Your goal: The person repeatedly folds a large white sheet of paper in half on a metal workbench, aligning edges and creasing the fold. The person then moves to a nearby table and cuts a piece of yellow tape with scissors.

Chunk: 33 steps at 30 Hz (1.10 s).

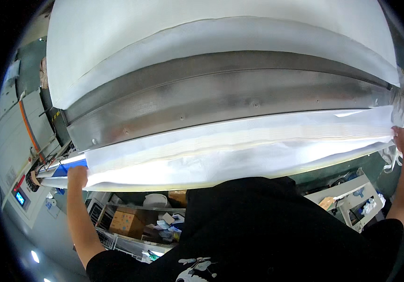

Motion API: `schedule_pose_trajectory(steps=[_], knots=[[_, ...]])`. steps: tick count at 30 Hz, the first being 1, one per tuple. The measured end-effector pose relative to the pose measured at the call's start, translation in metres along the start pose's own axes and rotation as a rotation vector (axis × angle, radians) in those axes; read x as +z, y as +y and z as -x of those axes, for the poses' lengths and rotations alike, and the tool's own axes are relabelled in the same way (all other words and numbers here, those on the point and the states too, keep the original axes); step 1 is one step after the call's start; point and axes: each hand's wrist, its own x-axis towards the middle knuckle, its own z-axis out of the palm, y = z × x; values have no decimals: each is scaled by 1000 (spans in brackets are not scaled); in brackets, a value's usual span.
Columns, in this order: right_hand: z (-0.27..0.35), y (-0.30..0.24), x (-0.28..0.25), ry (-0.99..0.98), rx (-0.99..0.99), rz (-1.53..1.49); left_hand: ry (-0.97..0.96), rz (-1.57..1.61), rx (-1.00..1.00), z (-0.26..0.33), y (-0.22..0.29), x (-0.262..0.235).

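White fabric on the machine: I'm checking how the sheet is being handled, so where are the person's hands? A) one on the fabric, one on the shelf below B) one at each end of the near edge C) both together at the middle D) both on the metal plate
B: the left hand and the right hand each rest at opposite ends of the white fabric's near edge, below the metal plate.

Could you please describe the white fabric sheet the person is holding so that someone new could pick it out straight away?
Start at the long curved metal panel across the middle of the view. Directly below it, a white fabric sheet spans the full width, with the left hand and right hand at its two ends. Unlike the white cloth above the panel, it is brightly lit along its near edge.
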Motion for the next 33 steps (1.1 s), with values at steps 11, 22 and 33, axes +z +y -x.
schedule_pose_trajectory(steps=[11, 22, 33], knots=[[-8, 4, 93, -158, -110, 246, -244, -49, 56, -56, 53, 5], [0, 9, 114, -242, -33, 213, 321, 404, -528, -44, 23, -34], [8, -176, -27, -402, -120, -69, 1222, 933, 867, 55, 352, -242]])
